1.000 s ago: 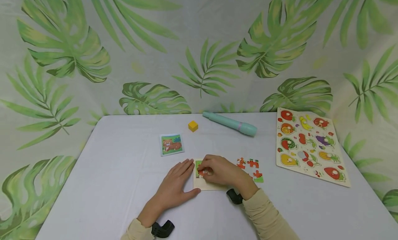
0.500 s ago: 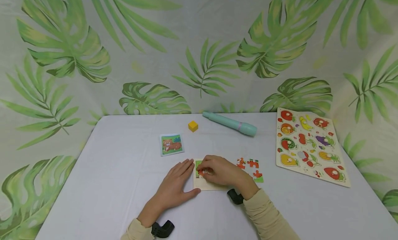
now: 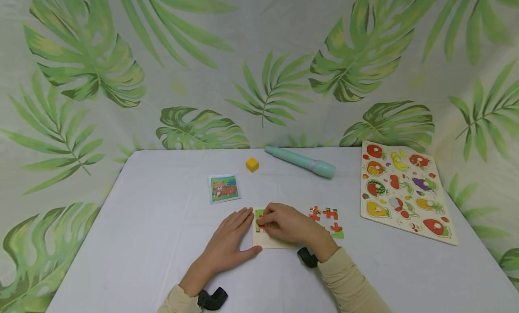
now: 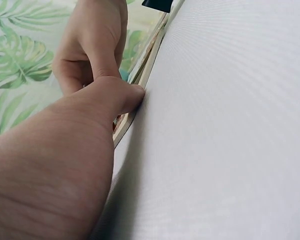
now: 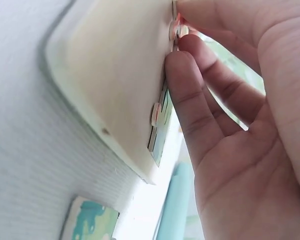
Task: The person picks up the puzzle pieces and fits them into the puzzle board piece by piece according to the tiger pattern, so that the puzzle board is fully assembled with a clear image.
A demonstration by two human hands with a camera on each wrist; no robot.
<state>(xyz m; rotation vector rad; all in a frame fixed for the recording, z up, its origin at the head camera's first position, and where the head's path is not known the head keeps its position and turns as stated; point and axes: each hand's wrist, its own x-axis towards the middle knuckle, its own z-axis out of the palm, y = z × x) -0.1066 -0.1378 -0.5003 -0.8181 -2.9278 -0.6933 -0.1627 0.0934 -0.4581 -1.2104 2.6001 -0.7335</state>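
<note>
A small pale wooden puzzle board (image 3: pixel 275 244) lies flat in front of me, with green and red jigsaw pieces (image 3: pixel 258 213) set along its left side. My left hand (image 3: pixel 228 241) rests beside it, fingers straight at the left edge and thumb at the near corner. Over the board, my right hand (image 3: pixel 289 224) pinches a red puzzle piece (image 5: pixel 176 26) between thumb and index finger, against the fitted ones. That piece is mostly hidden by the fingertips. Several loose puzzle pieces (image 3: pixel 336 228) lie on the cloth right of the board, partly behind the right wrist.
Beyond the board are a square tiger picture (image 3: pixel 224 188), a yellow cube (image 3: pixel 252 165) and a teal tube-shaped object (image 3: pixel 300 161). A large fruit peg puzzle (image 3: pixel 399 191) lies on the right of the white-covered table (image 3: pixel 142 241). A leaf-print curtain (image 3: pixel 259 79) hangs behind.
The right hand's fingers shift very slightly over the same spot on the board, and its wrist moves a touch to the right. The left hand stays still.
</note>
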